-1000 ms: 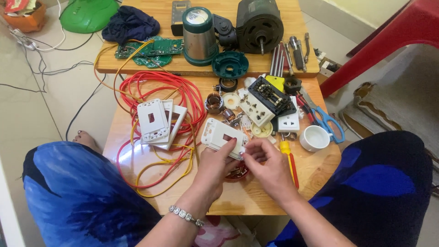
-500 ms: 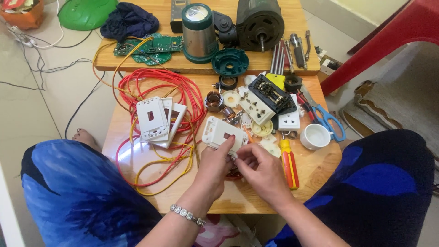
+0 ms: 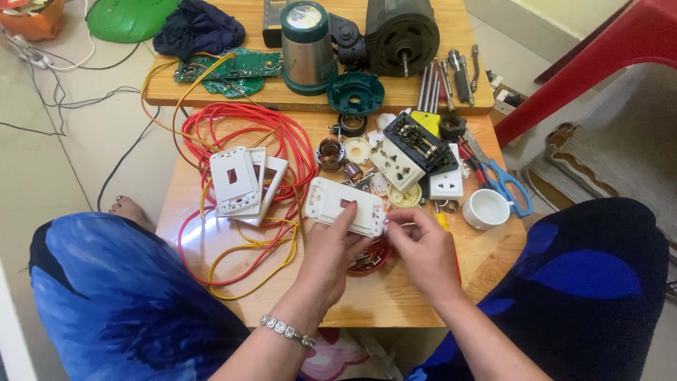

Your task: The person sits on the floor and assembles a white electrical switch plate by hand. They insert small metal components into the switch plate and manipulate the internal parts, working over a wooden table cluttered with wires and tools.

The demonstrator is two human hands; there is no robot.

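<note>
Head view of a low wooden table (image 3: 423,296): the left hand (image 3: 331,250) grasps a white switch faceplate (image 3: 345,207) just above the table's front half, while the right hand (image 3: 423,247) pinches a small part, too small to identify, at the plate's right end. The plate's rectangular opening is empty, so fitting appears barely begun; 3 more white faceplates (image 3: 243,182) lie stacked beside the red wire coil (image 3: 247,141), apparently untouched. No packages or signs are legible.

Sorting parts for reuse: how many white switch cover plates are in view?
4. One cover plate is held by the left hand; three lie stacked on the red wire coil. More may be hidden underneath.
</note>
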